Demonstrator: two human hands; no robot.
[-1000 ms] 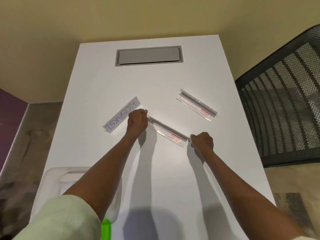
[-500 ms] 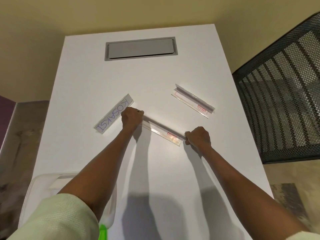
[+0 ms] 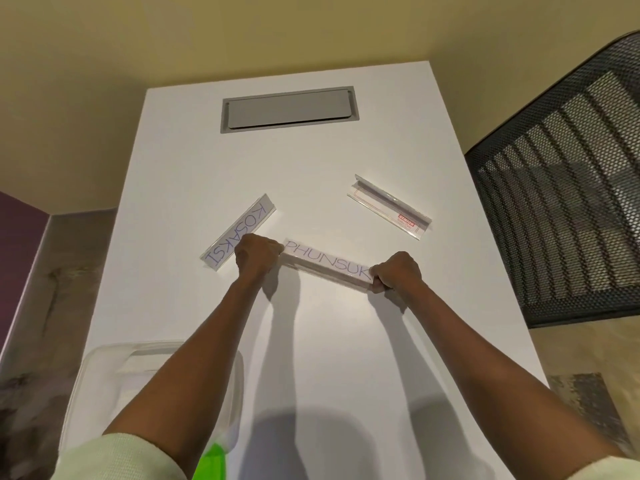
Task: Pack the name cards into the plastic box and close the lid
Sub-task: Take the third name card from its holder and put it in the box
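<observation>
A clear name card reading PHUNSUK [image 3: 325,262] is held at mid-table with its lettered face turned up towards me. My left hand [image 3: 258,255] grips its left end and my right hand [image 3: 396,271] grips its right end. A second card reading KOSAKSI [image 3: 239,232] lies flat just left of my left hand. A third card [image 3: 389,206] lies face down to the upper right, showing a small red label. The translucent plastic box [image 3: 90,382] stands at the near left, partly hidden by my left forearm.
The white table [image 3: 311,341] has a grey cable hatch [image 3: 289,109] near its far edge. A black mesh chair back [image 3: 561,188] stands close to the table's right side. A green piece [image 3: 211,462] shows by the box at the bottom.
The card between my hands has been turned over, so its PHUNSUK lettering now faces up instead of the edge with the red label. Both hands stay at its ends.
</observation>
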